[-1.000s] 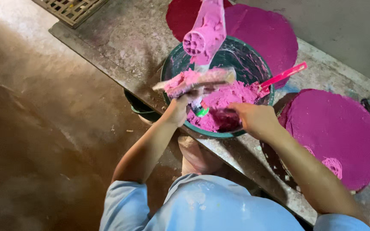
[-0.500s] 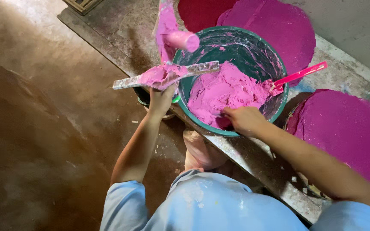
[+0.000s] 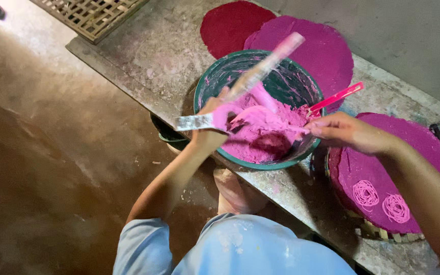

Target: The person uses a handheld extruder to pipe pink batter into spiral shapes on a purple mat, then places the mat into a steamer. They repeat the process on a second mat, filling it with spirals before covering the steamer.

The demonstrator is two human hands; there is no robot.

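My left hand grips a long press tool smeared with pink dough. It holds the tool slanted over a green bowl, and a flat metal strip sticks out to the left of the hand. The bowl is half full of pink dough. My right hand is at the bowl's right rim, its fingertips pinched on a strip of that dough. A pink plastic handle leans on the rim just above this hand.
The bowl stands on a dusty concrete bench. Round mats lie around it: dark red, purple, and one at the right bearing two small noodle swirls. A woven tray lies top left. A dark pot sits below.
My left hand swung the tool from the bowl's left side back over the dough and tilted it up to the right. My right hand drew out of the dough to the right rim.
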